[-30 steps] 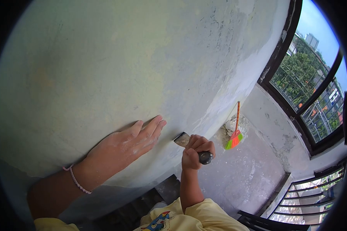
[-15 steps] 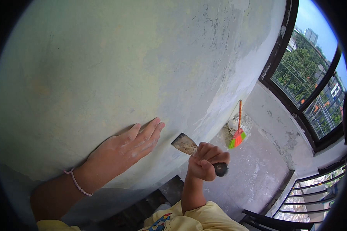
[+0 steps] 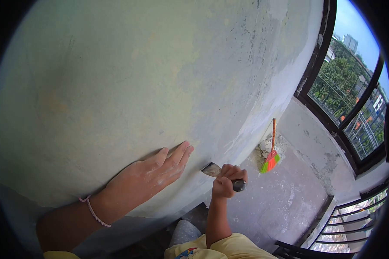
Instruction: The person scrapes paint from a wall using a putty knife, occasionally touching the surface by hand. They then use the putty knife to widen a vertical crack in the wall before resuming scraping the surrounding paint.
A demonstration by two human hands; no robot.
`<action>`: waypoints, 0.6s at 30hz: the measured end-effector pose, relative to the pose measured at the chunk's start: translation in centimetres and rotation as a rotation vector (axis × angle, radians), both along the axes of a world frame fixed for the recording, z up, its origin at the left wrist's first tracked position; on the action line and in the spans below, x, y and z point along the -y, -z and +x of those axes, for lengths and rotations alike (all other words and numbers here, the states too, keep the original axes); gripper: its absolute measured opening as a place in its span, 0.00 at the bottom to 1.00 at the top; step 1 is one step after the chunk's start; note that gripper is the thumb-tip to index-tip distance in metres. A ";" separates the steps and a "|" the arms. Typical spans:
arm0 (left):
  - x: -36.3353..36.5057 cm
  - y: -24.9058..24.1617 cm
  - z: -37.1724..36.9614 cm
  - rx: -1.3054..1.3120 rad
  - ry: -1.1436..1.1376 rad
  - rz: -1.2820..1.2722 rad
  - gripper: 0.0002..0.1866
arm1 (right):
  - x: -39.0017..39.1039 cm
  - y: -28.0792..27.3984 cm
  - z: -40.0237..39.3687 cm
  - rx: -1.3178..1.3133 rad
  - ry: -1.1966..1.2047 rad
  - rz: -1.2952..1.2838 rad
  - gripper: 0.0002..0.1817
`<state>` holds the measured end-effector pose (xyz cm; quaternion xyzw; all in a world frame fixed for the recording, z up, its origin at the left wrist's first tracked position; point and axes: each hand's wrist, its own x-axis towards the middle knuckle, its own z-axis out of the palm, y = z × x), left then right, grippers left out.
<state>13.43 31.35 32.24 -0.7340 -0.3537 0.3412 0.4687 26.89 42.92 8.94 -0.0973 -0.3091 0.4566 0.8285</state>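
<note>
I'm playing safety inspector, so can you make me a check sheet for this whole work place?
Surface: pale green and grey painted wall, patchy and scuffed; grey floor with whitish specks.
Job's things: metal-bladed scraper with a dark round-ended handle, blade end at or very near the wall; can't tell if it touches.
Clutter: grey rubble in the corner, beside an orange-handled broom with red and green bristles.
Grippers: bare left hand, braided bracelet at the wrist, fingers spread against the wall; bare right hand grips the scraper.
Cables: nothing seen.
Surroundings: dark-framed window; black metal railing at lower right.
</note>
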 end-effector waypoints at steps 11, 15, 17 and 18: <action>0.0 0.7 0.1 0.001 0.006 0.009 0.21 | 0.9 -1.5 0.6 0.031 -0.040 0.137 0.13; 0.1 1.0 0.0 0.004 0.008 -0.020 0.21 | 1.4 -2.8 0.4 0.024 0.006 0.224 0.13; 0.1 1.4 0.0 0.072 -0.018 -0.011 0.21 | -0.5 0.7 -1.3 0.281 0.027 0.157 0.13; 0.0 1.2 0.2 0.069 -0.008 -0.001 0.21 | -0.9 2.4 -1.4 0.332 -0.001 0.081 0.12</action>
